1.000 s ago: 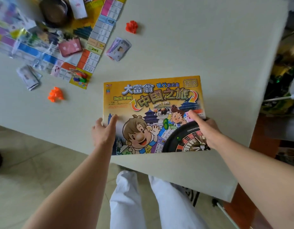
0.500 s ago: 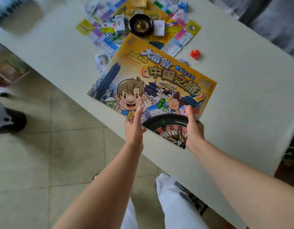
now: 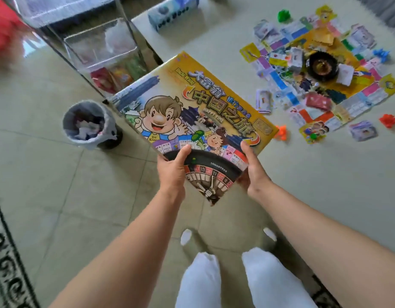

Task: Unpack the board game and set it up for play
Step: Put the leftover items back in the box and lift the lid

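The head view looks down on a yellow game box (image 3: 192, 112) held in both hands near the edge of a pale table (image 3: 325, 185). The box lies slantwise, printed face up, with a cartoon boy, Chinese lettering and a roulette picture at its near corner. That near corner hangs over the tiled floor, while the far right part sits over the table top (whether it touches the table I cannot tell).

The left hand (image 3: 173, 172) grips the box at its near left edge, with the thumb pressed on the printed face and the fingers hidden underneath. The right hand (image 3: 255, 172) grips the near right edge in the same way, thumb on top and the rest of the hand wrapped below.

Farther along the table the game board (image 3: 367, 90) lies unfolded, with a dark roulette wheel (image 3: 322, 66) standing on its middle and cards and paper money scattered over and around it. An orange piece (image 3: 282, 132) lies just beside the box's right corner. A red piece (image 3: 387, 120), a blue piece (image 3: 381, 54) and a green piece (image 3: 283, 16) lie round the board's edges.

On the floor to the left stands a waste bin (image 3: 90, 124) holding crumpled paper, and beyond it a clear shelf unit (image 3: 98, 47). White trousers (image 3: 270, 281) show at the bottom.
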